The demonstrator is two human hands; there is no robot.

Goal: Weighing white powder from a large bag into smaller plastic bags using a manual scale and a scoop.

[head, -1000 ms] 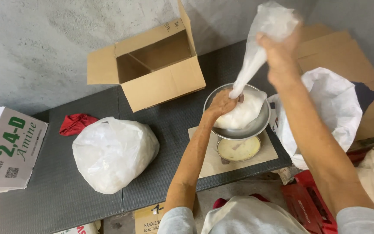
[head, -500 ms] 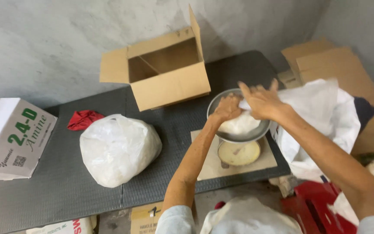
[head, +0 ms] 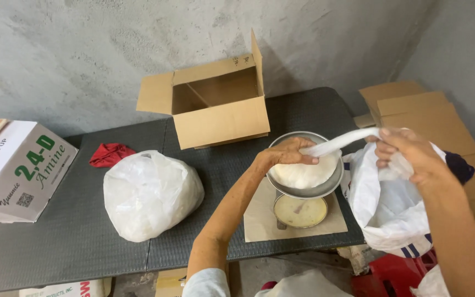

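A small clear plastic bag of white powder [head: 303, 175] sits in the metal pan [head: 333, 186] of a dial weighing scale [head: 300, 211]. My left hand [head: 288, 153] pinches the bag at its neck, right above the pan. My right hand [head: 408, 154] grips the bag's twisted top, pulled out sideways to the right into a tight white strand [head: 341, 141]. The scale stands on a flat piece of cardboard [head: 259, 220] on the dark table [head: 56, 247].
An open empty cardboard box [head: 215, 104] stands behind the scale. A big tied white plastic bag [head: 149, 193] lies left of it, a red cloth [head: 110, 154] and a white printed carton [head: 15, 170] farther left. An open white sack [head: 397, 214] and stacked flat cardboard [head: 430, 110] are at right.
My right hand came down from high above the pan, met the left hand at the bag's neck, then pulled the twisted top out to the right.
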